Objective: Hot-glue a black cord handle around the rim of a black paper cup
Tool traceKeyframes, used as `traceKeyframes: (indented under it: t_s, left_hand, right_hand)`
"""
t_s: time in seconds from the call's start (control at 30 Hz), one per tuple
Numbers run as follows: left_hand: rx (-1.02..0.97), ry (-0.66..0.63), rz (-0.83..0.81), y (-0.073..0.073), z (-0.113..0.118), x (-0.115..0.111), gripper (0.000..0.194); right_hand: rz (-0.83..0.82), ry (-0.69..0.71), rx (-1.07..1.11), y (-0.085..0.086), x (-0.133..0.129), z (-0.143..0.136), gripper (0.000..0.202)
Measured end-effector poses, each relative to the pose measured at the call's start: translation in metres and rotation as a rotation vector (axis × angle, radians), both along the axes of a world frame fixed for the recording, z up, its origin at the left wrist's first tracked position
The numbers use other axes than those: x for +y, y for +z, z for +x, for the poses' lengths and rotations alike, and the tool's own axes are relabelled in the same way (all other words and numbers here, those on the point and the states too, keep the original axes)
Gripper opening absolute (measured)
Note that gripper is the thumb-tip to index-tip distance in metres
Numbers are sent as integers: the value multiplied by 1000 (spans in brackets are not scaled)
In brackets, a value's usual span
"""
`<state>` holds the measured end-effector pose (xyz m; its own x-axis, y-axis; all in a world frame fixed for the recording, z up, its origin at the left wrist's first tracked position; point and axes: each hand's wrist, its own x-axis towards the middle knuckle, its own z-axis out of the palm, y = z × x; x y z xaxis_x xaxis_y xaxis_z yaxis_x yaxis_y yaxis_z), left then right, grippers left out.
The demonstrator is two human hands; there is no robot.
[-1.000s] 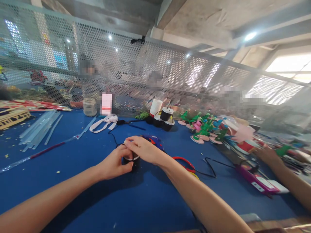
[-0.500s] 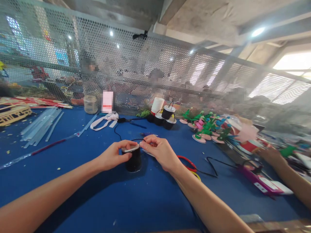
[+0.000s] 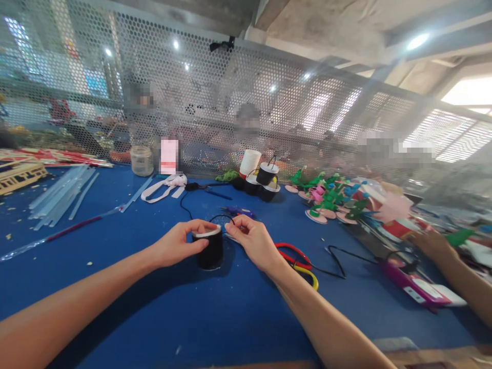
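Here I am, watching through the head camera, and my left hand (image 3: 179, 245) is grasping the black cup (image 3: 211, 252) by its white rim, thumb across the near side, fingers over the top. The cup sits upright on the blue table (image 3: 230, 323), in the middle of the scene. Over to my right hand (image 3: 253, 242): fingertips pinched together just beside the rim, on the end of a thin black cord (image 3: 222, 217) that arches up over the cup's far side. What else those fingertips cover, I can't tell.

Just beyond, a blue tool (image 3: 242, 211) lies partly behind my right hand, and the scissors (image 3: 295, 255) rest close to my right wrist, red and yellow handles showing. Far and centre, more black cups (image 3: 266, 177) stand piled beside a white stack (image 3: 249, 163). Far left, clear strips (image 3: 61, 197) lie fanned out near a glass jar (image 3: 142, 161). And on the right, beyond the purple power strip (image 3: 413, 284), another person's hand (image 3: 434, 248) reaches among some blurred items.
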<state>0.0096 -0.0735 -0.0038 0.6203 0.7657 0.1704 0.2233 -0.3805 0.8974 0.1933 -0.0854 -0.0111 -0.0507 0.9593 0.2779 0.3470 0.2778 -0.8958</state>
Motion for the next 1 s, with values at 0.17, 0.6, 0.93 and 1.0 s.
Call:
traceKeyframes:
  t_s: [0.17, 0.6, 0.93, 1.0]
  left_hand:
    - [9, -9, 6, 0, 0, 0, 14]
    - [7, -56, 32, -4, -2, 2, 14]
    - [-56, -95, -53, -7, -5, 4, 14]
    - [-66, -83, -78, -6, -5, 3, 15]
  right_hand:
    - [5, -21, -41, -3, 1, 1, 23]
    - [-30, 72, 168, -11, 11, -4, 20]
    - [-117, 118, 358, -14, 13, -8, 21]
    - [-114, 112, 350, -13, 12, -8, 22]
